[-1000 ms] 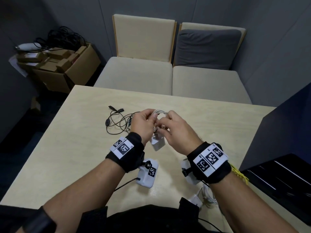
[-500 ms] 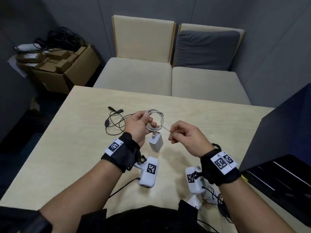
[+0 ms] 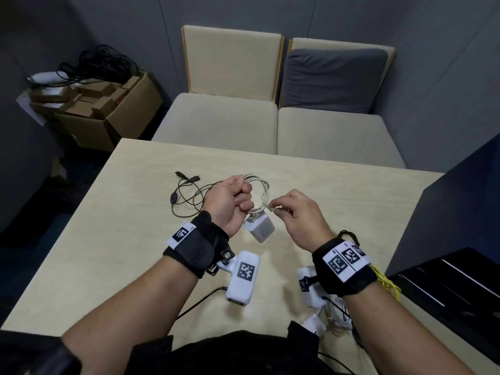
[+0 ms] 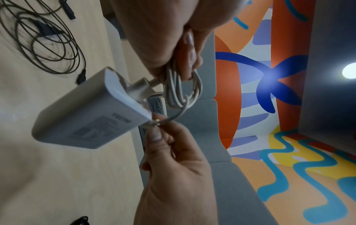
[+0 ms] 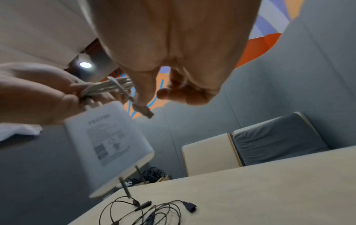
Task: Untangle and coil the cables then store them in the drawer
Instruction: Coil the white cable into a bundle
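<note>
My left hand (image 3: 230, 203) grips a coil of white cable (image 3: 261, 192) above the table; in the left wrist view the loops (image 4: 180, 89) hang from its curled fingers. A white charger block (image 3: 259, 227) dangles below the coil, prongs down in the right wrist view (image 5: 108, 146). My right hand (image 3: 297, 215) pinches the cable's free plug end (image 5: 143, 110) just right of the coil. A loose black cable (image 3: 189, 194) lies tangled on the table to the left of my left hand. The black drawer unit (image 3: 460, 226) stands at the right.
The pale wooden table (image 3: 108, 253) has more white and yellow cables (image 3: 335, 318) at its near right edge, under my right wrist. Two beige chairs (image 3: 224, 123) sit beyond the far edge. A cardboard box (image 3: 108, 109) with black cables stands on the floor at left.
The hands parted from working close together, the right drawing the cable end out to the right. It has now come back near the coil with the plug end; the charger swings.
</note>
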Tool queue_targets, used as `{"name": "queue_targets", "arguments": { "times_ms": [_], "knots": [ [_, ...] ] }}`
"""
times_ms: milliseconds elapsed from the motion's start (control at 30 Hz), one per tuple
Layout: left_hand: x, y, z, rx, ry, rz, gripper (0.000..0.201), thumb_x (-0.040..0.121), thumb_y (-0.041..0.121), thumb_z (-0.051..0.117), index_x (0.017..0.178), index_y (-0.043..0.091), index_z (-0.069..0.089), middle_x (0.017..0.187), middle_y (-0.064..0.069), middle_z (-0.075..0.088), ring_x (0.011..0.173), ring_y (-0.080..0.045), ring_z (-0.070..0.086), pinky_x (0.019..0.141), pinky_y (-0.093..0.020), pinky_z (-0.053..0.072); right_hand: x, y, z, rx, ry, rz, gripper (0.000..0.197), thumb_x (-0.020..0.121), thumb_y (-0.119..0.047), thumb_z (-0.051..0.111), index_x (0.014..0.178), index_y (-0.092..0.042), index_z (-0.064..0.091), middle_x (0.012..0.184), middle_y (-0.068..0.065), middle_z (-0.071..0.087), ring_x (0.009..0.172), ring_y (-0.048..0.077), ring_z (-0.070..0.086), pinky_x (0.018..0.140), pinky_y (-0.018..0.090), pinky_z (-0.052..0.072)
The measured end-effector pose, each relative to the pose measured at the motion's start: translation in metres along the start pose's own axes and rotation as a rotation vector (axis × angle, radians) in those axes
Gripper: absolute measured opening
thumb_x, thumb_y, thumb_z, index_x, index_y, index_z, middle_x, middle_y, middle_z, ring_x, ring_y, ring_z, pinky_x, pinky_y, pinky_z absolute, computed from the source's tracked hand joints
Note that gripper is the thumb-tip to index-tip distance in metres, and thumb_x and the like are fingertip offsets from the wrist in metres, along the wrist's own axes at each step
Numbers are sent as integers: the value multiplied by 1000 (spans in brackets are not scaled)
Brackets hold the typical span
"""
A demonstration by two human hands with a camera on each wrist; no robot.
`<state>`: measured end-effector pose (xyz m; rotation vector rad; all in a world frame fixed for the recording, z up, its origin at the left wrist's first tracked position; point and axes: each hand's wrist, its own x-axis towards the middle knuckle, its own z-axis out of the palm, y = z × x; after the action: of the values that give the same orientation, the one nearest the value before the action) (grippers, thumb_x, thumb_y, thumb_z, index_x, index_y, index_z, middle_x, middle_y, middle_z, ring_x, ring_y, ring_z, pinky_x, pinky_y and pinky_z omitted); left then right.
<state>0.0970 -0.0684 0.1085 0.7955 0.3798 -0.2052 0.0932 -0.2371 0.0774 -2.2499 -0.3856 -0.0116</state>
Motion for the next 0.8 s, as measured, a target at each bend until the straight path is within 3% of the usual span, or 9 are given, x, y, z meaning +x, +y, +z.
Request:
{"name": "queue_targets", "arguments": {
  "times_ms": [133, 233, 300, 367, 467, 567, 667, 733, 800],
  "knots": [
    [0, -4, 3, -21, 14, 10, 28, 100, 3, 30, 76, 11, 41, 60, -1, 42, 38, -4, 26, 38, -14, 23, 3, -17, 2, 5, -43, 121, 22, 83, -5, 57, 85, -22, 70, 75, -9, 57, 69, 8, 50, 67, 12, 34],
    [-2, -9, 8, 21, 18, 54, 28, 101, 5, 30, 77, 10, 42, 63, -2, 41, 38, -4, 26, 40, -14, 27, 1, -31, -5, 369, -133, 194, 8, 79, -20, 67, 72, -24, 65, 70, -6, 65, 69, 14, 56, 68, 26, 43],
    [-3, -13, 10, 75, 16, 86, 27, 102, 6, 30, 79, 8, 43, 64, -3, 41, 38, -4, 27, 43, -15, 32, -1, -38, -7, 555, -100, 191, 6, 84, -18, 69, 79, -16, 68, 74, -2, 72, 73, 11, 64, 69, 23, 49],
    [-3, -17, 11, 147, 16, 130, 23, 102, 7, 32, 85, 5, 47, 67, -4, 40, 38, -4, 31, 42, -16, 33, -2, -41, -5, 683, -18, 220, 4, 89, -5, 62, 87, -6, 64, 69, -4, 71, 70, 6, 65, 68, 18, 50],
    [-3, -18, 10, 266, 17, 160, 17, 101, 8, 37, 99, 1, 52, 69, -7, 41, 38, -6, 37, 41, -17, 37, -2, -37, -1, 822, 21, 282, 16, 89, 2, 60, 99, -10, 55, 80, 9, 71, 75, 21, 66, 74, 31, 54],
    [-4, -19, 9, 365, -2, 151, 20, 101, 9, 38, 93, 2, 55, 69, -7, 48, 40, -8, 43, 42, -17, 40, -1, -29, -2, 757, 19, 308, 28, 89, 1, 61, 100, -18, 43, 81, 14, 68, 72, 22, 59, 70, 28, 46],
    [-4, -19, 10, 370, -27, 132, 21, 102, 10, 36, 91, 4, 52, 67, -4, 55, 40, -11, 47, 43, -20, 42, -3, -26, -2, 673, 36, 306, 33, 87, -3, 64, 99, -24, 41, 86, 17, 69, 71, 21, 60, 72, 33, 47],
    [-3, -20, 10, 406, 8, 148, 21, 102, 10, 35, 89, 6, 50, 65, -4, 52, 40, -11, 44, 44, -21, 40, -5, -28, 1, 489, 112, 238, 40, 82, -6, 69, 98, -31, 42, 94, 5, 63, 67, 16, 59, 71, 27, 49],
    [-1, -21, 9, 428, 38, 170, 22, 102, 9, 34, 86, 6, 49, 65, -4, 50, 40, -11, 42, 43, -21, 39, -8, -30, 4, 161, 198, 68, 35, 80, -10, 73, 100, -28, 50, 103, -2, 49, 74, 14, 57, 70, 19, 47]
  ]
}}
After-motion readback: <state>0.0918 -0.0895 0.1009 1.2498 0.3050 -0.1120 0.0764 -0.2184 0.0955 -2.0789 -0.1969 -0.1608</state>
